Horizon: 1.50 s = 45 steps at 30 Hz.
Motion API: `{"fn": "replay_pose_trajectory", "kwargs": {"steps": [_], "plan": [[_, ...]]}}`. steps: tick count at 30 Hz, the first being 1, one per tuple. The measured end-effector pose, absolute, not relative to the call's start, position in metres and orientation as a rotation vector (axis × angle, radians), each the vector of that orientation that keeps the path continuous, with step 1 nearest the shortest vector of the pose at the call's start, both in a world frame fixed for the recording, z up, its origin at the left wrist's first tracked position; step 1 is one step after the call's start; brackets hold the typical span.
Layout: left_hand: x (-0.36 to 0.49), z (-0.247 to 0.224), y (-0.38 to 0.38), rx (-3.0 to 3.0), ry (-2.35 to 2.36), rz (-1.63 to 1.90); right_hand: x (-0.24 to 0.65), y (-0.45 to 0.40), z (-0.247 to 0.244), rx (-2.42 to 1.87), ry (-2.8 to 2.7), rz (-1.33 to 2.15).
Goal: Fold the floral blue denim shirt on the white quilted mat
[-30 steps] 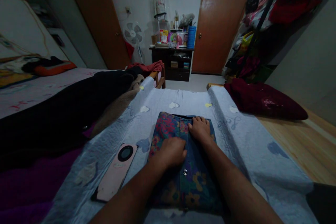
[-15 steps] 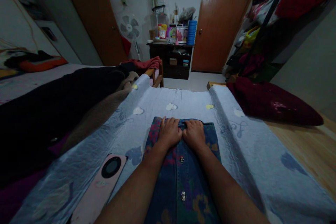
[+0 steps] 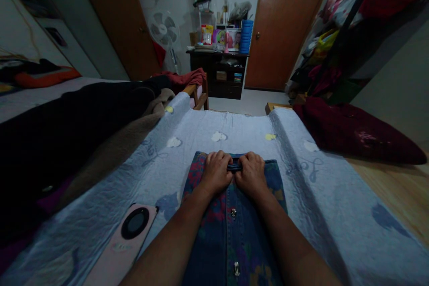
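A folded blue denim garment (image 3: 212, 246) with a floral print and metal buttons lies on the pale blue sheet (image 3: 197, 132). At its far edge, left of the button strip, the fingers of my left hand (image 3: 217, 170) are curled over the cloth. My right hand (image 3: 250, 170) grips the same edge just right of the strip. A dark fold of the denim shows raised between the two thumbs. My fingertips are hidden under the cloth. A pink phone (image 3: 120, 243) with a round black camera ring lies left of my left forearm.
Dark clothing (image 3: 77, 129) and a brown blanket (image 3: 134, 136) are heaped on the left. A maroon cushion (image 3: 355, 132) rests at the right on a wooden surface (image 3: 385, 187). Beyond the bed's end stand a fan (image 3: 164, 29) and a dark cabinet (image 3: 214, 76).
My hands have moved slightly apart, and the denim fold between them now shows more as a raised band. The camera view has shifted a little.
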<state>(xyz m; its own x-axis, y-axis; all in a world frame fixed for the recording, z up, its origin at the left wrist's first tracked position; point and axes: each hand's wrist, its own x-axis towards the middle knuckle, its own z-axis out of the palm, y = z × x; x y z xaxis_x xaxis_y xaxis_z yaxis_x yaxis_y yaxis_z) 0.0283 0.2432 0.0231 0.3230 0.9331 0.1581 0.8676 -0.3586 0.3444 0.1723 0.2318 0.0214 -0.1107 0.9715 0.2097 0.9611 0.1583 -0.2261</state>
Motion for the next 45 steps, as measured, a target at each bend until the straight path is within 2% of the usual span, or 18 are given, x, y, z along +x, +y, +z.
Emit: {"fn": "replay_pose_trajectory", "kwargs": {"steps": [6, 14, 22, 30, 38, 45], "plan": [[0.025, 0.026, 0.242, 2.404, 1.543, 0.514, 0.185, 0.232, 0.029, -1.831, -2.257, 0.075], [0.026, 0.035, 0.240, 2.459, 1.551, 0.360, 0.188, 0.229, 0.042, -1.842, -2.373, 0.022], [0.018, 0.044, 0.238, 2.492, 1.596, 0.305, 0.198, 0.230, 0.056, -1.726, -2.592, 0.266], [0.009, 0.047, 0.242, 2.579, 1.460, 0.234, 0.211, 0.227, 0.061, -1.786, -2.511, 0.313], [0.009, 0.044, 0.240, 2.564, 1.545, 0.270, 0.226, 0.238, 0.057, -2.020, -2.491, 0.224], [0.006, 0.044, 0.243, 2.615, 1.500, 0.210, 0.228, 0.235, 0.062, -1.887, -2.503, 0.254]]}}
